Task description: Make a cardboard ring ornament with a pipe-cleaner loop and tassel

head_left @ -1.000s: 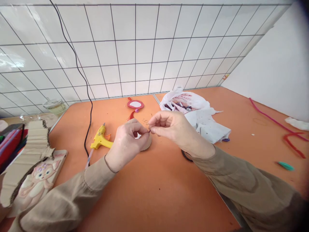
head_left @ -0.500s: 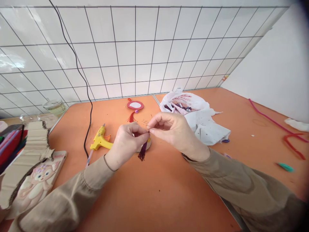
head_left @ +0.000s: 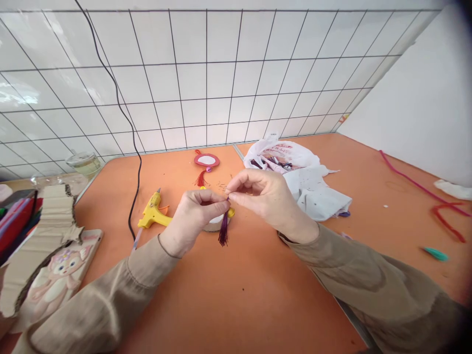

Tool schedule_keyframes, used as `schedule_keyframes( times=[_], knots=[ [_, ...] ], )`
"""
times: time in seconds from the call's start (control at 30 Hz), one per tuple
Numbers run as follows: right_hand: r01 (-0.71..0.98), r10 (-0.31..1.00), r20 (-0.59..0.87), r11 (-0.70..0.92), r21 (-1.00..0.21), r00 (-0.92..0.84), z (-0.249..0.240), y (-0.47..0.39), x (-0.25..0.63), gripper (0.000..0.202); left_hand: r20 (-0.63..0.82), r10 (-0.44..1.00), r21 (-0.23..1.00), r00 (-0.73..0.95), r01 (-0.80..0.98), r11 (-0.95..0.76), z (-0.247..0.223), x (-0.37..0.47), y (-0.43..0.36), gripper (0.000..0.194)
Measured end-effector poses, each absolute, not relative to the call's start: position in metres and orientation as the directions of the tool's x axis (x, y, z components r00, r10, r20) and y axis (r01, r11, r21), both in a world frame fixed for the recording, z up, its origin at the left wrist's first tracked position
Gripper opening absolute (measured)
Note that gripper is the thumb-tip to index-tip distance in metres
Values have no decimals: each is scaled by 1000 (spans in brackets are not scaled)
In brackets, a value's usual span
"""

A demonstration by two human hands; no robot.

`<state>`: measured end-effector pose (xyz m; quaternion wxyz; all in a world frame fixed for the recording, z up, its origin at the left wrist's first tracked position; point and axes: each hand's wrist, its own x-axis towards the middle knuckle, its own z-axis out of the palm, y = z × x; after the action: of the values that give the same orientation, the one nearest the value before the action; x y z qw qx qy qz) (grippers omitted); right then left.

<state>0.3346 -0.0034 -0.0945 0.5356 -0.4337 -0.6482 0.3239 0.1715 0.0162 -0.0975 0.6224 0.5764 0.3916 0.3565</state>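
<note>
A dark purple tassel [head_left: 223, 231] hangs from the pinched fingertips of both hands. My left hand [head_left: 195, 214] closes thumb and forefinger at the tassel's top. My right hand [head_left: 263, 199] pinches at the same spot, where the thread is too fine to make out. Beneath and behind them lies a round piece [head_left: 214, 226] with a white face, mostly hidden by my left hand. A small yellow bell-like ball [head_left: 231, 212] shows beside the tassel.
A yellow glue gun [head_left: 152, 211] lies left of my hands. Farther back is a red oval pendant [head_left: 206, 160] with a red tassel. A white plastic bag [head_left: 313, 191] sits right. Cardboard [head_left: 55, 216] and a cartoon-printed case [head_left: 61, 270] lie left; pipe cleaners [head_left: 416, 182] lie right.
The tassel has swung from a slant to hanging nearly straight down, a little to the right. My left fingers have shifted slightly, uncovering more of the round piece and the yellow ball.
</note>
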Motion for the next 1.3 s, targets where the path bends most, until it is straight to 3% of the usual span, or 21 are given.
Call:
schedule_keyframes(
  times=[0.23, 0.47, 0.73, 1.03, 1.3],
  knots=[
    [180, 932, 362, 353, -918, 22, -95, -1, 340, 12, -92, 894, 995, 438, 0, 102, -101, 171, 19, 20],
    [198, 978, 164, 187, -962, -127, -97, -1, 340, 13, -99, 906, 995, 410, 11, 104, -100, 170, 20, 18],
    [195, 969, 201, 227, -954, -147, -98, -2, 337, 12, -82, 893, 996, 442, 12, 86, -101, 170, 20, 15],
    [405, 923, 311, 379, -832, -225, -106, -2, 337, 15, -106, 870, 992, 482, -11, 127, -103, 168, 21, 19],
    [474, 929, 294, 368, -800, -225, -105, -5, 335, 18, -117, 859, 991, 499, 0, 135, -99, 170, 19, 16]
  ],
)
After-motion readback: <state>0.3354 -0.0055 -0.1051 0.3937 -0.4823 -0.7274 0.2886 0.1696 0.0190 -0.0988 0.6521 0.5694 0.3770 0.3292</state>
